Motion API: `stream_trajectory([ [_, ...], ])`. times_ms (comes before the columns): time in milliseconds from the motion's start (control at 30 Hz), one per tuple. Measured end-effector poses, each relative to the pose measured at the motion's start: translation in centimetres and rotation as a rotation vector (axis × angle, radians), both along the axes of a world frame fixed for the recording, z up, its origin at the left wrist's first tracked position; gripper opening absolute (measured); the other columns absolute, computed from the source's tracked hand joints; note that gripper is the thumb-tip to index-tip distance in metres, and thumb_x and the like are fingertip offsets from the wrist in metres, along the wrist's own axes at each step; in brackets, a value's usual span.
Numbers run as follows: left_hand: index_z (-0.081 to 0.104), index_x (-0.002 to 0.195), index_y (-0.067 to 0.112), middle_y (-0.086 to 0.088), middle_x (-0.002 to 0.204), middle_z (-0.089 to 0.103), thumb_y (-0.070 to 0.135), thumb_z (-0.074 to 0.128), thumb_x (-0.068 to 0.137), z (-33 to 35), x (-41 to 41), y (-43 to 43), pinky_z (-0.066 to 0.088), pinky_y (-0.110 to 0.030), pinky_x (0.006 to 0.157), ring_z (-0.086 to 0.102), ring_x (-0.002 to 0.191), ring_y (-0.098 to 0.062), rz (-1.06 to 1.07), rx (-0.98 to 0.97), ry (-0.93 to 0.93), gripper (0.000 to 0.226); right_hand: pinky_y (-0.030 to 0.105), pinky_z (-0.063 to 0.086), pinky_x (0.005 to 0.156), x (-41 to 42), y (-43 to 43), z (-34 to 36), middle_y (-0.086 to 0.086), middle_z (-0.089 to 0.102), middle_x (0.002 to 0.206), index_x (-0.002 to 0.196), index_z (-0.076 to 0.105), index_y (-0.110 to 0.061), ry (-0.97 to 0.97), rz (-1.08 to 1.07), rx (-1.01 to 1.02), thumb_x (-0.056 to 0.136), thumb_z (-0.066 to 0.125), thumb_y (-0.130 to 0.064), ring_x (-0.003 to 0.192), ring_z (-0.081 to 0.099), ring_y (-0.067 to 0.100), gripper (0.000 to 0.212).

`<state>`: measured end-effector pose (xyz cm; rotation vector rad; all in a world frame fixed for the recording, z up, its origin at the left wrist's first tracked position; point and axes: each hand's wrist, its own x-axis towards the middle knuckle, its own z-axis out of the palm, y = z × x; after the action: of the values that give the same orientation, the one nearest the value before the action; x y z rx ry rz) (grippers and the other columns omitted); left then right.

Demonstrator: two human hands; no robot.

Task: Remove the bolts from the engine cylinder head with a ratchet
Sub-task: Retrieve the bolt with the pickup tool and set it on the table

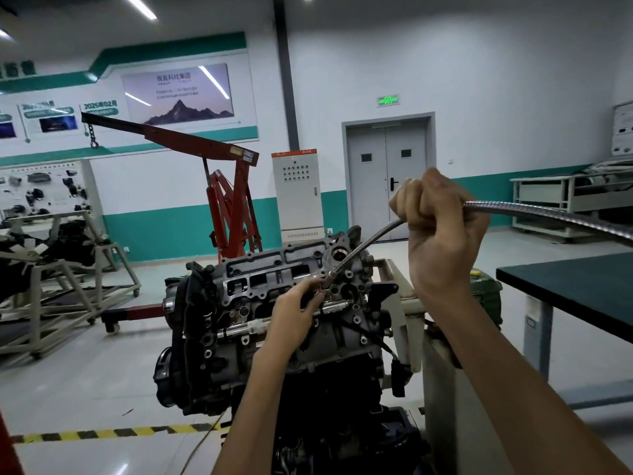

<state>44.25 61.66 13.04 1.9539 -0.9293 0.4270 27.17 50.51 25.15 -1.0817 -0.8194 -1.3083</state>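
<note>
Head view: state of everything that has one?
cylinder head, top uncovered
flexible shaft, bent in an arc, tip at the cylinder head
left hand, pinches the shaft's tip
right hand, fist round the shaft
double door, closed
exit sign, lit
hoist, boom raised, chain hanging

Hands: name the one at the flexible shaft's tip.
The left hand; its fingers pinch the tip at the cylinder head, while the right hand grips the flexible shaft higher up.
</note>
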Motion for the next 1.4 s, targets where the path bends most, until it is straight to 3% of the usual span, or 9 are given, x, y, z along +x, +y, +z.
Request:
stream_trajectory([
  [233,0.066,0.103,0.010,-0.004,0.088,0.068,0.015,0.057,0.095,-1.1,-2.0,-7.2,0.049,-0.029,0.074,0.063,0.080,-0.017,-0.021,-0.160,-0.086,0.014,0.028,0.023,0.053,-5.9,-4.4,0.4,-0.004,0.019,0.047,0.053,0.022,-0.017,-0.135,-0.024,0.026,0.085,0.037,-0.007,0.046,0.020,0.010,0.037],
  [433,0.056,0.081,0.011,0.004,0.064,0.054,0.011,0.047,0.099,0.5,-10.3,-18.6,0.036,-0.010,0.052,0.050,0.056,0.002,-0.207,-0.380,0.078,0.021,0.029,0.029,0.054,-15.0,-12.3,-0.3,-0.002,0.021,0.047,0.054,0.022,-0.016,-0.141,-0.304,0.082,0.087,0.023,-0.003,0.046,0.024,0.011,0.036],
  [633,0.055,0.084,0.001,-0.005,0.068,0.054,0.019,0.043,0.101,0.6,-21.5,-33.5,0.034,-0.029,0.055,0.045,0.059,-0.016,-0.405,-0.201,0.260,0.027,0.029,0.027,0.052,-27.3,-21.1,-3.3,-0.003,0.019,0.046,0.051,0.026,-0.016,0.033,-0.757,0.139,0.088,0.021,-0.001,0.043,0.024,0.011,0.040],
  [767,0.051,0.079,0.005,-0.005,0.071,0.056,0.019,0.043,0.101,-0.4,-30.8,-42.1,0.028,-0.024,0.051,0.047,0.066,-0.022,-0.524,-0.099,0.356,0.028,0.027,0.026,0.050,-36.2,-25.9,-5.4,-0.005,0.021,0.045,0.049,0.025,-0.014,0.148,-0.990,0.181,0.092,0.024,-0.005,0.042,0.023,0.012,0.044],
  [967,0.058,0.107,-0.008,-0.025,0.112,0.061,0.018,0.036,0.103,-2.5,-39.2,-50.7,0.040,-0.037,0.083,0.056,0.104,-0.035,-0.479,0.087,0.560,0.035,0.024,0.025,0.049,-49.9,-31.4,-4.7,-0.015,0.027,0.046,0.052,0.036,-0.029,0.191,-1.308,0.198,0.096,0.033,-0.019,0.043,0.024,0.009,0.045],
  [1033,0.057,0.096,-0.004,-0.024,0.104,0.061,0.018,0.036,0.103,-3.6,-39.3,-52.6,0.038,-0.035,0.073,0.056,0.090,-0.032,-0.487,0.083,0.525,0.031,0.029,0.021,0.047,-55.1,-33.6,-4.0,-0.012,0.029,0.044,0.049,0.038,-0.027,0.208,-1.505,0.306,0.095,0.039,-0.035,0.042,0.025,0.008,0.046],
  [1100,0.052,0.081,0.003,-0.015,0.088,0.060,0.021,0.039,0.102,-4.3,-41.2,-53.7,0.037,-0.032,0.065,0.053,0.072,-0.024,-0.580,0.111,0.436,0.030,0.036,0.022,0.042,-58.7,-36.2,-3.5,-0.007,0.034,0.043,0.047,0.038,-0.020,0.388,-1.820,0.391,0.092,0.039,-0.045,0.038,0.024,0.009,0.051],
  [1200,0.058,0.089,0.007,-0.007,0.083,0.062,0.026,0.049,0.099,-5.8,-46.0,-55.2,0.042,-0.028,0.065,0.057,0.075,-0.024,-0.792,0.182,0.319,0.024,0.035,0.023,0.041,-61.3,-40.6,-4.1,0.004,0.027,0.043,0.047,0.025,-0.014,0.724,-2.244,0.339,0.092,0.037,-0.041,0.037,0.022,0.013,0.054],
  [1400,0.067,0.096,0.012,-0.004,0.093,0.063,0.020,0.056,0.096,-8.5,-51.6,-56.9,0.043,-0.020,0.067,0.057,0.078,-0.015,-1.080,0.263,0.196,0.014,0.034,0.035,0.053,-62.6,-46.9,-9.5,0.023,0.056,0.059,0.068,0.053,-0.005,1.362,-2.453,-0.014,0.094,0.042,-0.015,0.055,0.055,0.037,0.031],
])
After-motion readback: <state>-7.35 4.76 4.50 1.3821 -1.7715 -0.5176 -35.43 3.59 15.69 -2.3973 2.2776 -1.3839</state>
